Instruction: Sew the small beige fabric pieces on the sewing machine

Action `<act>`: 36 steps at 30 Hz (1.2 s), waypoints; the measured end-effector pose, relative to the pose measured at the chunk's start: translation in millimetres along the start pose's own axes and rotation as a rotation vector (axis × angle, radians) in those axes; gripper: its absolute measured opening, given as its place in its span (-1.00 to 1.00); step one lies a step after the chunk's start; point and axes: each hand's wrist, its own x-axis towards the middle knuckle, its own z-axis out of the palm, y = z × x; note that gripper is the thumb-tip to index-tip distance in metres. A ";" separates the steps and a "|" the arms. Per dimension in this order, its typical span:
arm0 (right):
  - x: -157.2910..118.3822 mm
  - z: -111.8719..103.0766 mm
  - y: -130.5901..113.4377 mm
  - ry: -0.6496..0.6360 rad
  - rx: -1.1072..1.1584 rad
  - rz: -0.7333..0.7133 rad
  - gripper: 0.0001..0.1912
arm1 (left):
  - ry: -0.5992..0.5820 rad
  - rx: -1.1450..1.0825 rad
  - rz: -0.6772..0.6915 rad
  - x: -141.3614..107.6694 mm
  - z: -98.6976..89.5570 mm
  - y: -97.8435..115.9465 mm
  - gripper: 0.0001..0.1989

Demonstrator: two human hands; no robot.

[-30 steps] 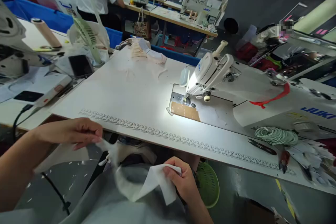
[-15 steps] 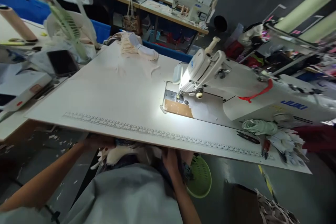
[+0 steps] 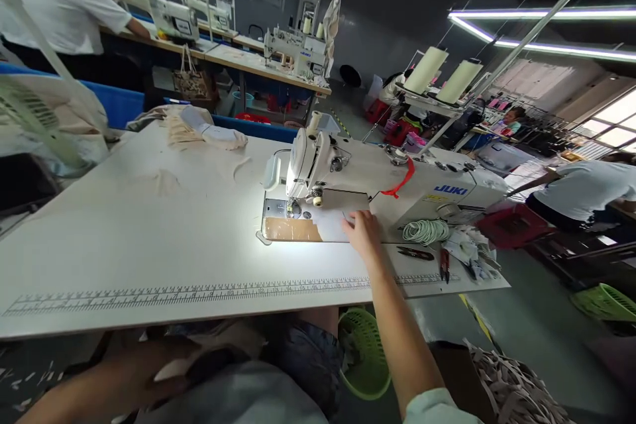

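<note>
My right hand (image 3: pixel 364 233) rests on the bed of the white sewing machine (image 3: pixel 348 162), right of the needle area, its fingers bent and close together over a small thin item I cannot make out. Below the table edge, at the lower left, my left hand (image 3: pixel 171 364) is blurred near my lap, beside pale cloth (image 3: pixel 243 338). What it holds is unclear. Brown tape (image 3: pixel 293 229) covers part of the machine plate. A printed ruler strip (image 3: pixel 199 293) runs along the front of the white table (image 3: pixel 149 238).
Snips (image 3: pixel 415 253), red-handled cutters (image 3: pixel 444 265), coiled green cord (image 3: pixel 425 232) and scraps lie at the table's right. Folded cloth (image 3: pixel 218 136) lies at the back left. A green basket (image 3: pixel 365 358) stands below. People work at the far left and right.
My right hand has come up from under the table edge onto the machine bed. My left hand stays below the edge, nearer my lap. The view has turned to the right and upward.
</note>
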 end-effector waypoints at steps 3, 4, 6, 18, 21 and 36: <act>1.3 12.9 -2.3 -0.116 0.079 -0.042 -0.80 | -0.159 -0.202 0.105 -1.8 -12.3 37.9 -0.70; -7.1 12.7 -6.4 -0.178 0.128 -0.067 -0.81 | -0.148 -0.274 0.142 4.0 -19.0 52.1 -0.67; -29.5 8.0 -18.7 -0.322 0.246 -0.116 -0.82 | -0.045 -0.391 0.222 26.9 -33.7 79.5 -0.58; -51.4 47.4 -72.8 -0.647 0.428 -0.286 -0.75 | 0.177 -0.298 0.145 164.0 -80.9 118.1 -0.57; -38.2 64.4 -69.8 -0.567 0.248 -0.326 -0.87 | 0.341 -0.136 0.057 173.3 -88.8 101.6 -0.66; -37.4 51.7 -48.7 -0.276 -0.272 -0.498 -0.80 | 0.404 0.490 -0.143 143.5 -209.3 -0.4 -0.67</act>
